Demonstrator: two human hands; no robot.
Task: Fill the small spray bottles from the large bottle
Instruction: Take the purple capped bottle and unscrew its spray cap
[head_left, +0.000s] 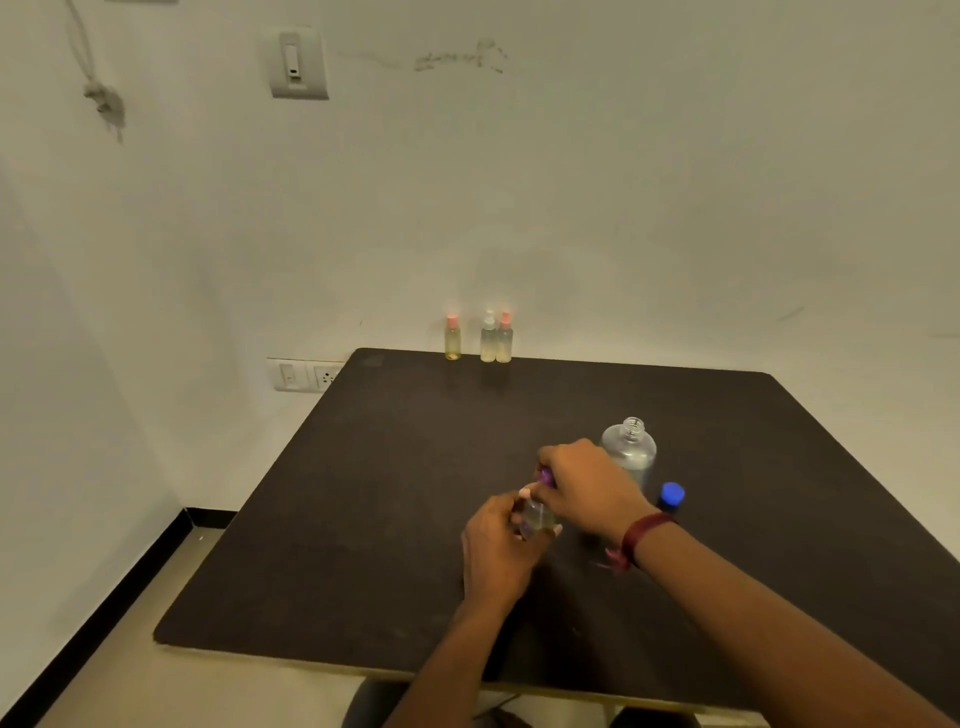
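Dark table: hands grip bottle mid-surface.

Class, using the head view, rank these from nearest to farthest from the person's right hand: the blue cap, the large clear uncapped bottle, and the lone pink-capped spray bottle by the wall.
1. Large clear uncapped bottle: just behind the right hand.
2. Blue cap: beside the wrist; nearly tied with the first.
3. Lone pink-capped spray bottle: far edge, by the wall.

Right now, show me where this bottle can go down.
Bare: the table's left half and the middle strip before the three back bottles. Crowded: right of the hands, by the large bottle and blue cap.
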